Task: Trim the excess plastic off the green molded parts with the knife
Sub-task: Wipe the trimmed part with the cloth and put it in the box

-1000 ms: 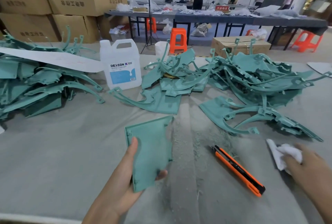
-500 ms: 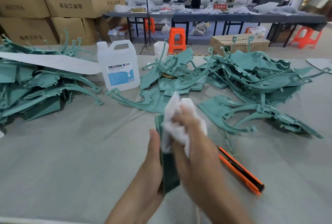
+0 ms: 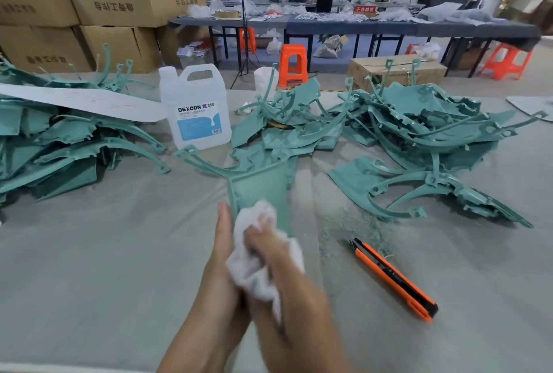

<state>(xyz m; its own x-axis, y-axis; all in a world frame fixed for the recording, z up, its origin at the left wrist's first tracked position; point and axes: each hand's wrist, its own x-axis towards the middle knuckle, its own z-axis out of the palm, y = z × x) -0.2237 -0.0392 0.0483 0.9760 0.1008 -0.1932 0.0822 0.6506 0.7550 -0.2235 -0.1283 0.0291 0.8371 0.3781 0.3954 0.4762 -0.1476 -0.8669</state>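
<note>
A flat green molded part (image 3: 263,190) stands upright in front of me, held from its left edge by my left hand (image 3: 223,256). My right hand (image 3: 281,271) grips a crumpled white cloth (image 3: 254,253) and presses it against the lower face of that part. The orange and black utility knife (image 3: 395,278) lies on the grey table to the right of my hands, with nothing touching it. Green shavings (image 3: 350,226) are scattered just above the knife.
Heaps of green molded parts lie at the left (image 3: 57,142), the middle (image 3: 293,121) and the right (image 3: 425,139). A white DEXCON jug (image 3: 196,109) stands behind the middle. Cardboard boxes (image 3: 98,4), orange stools (image 3: 293,63) and people at far tables fill the background.
My right hand brought the cloth from the table's right side onto the part and now wipes lower on it. The part has turned to face me more. The knife has not moved.
</note>
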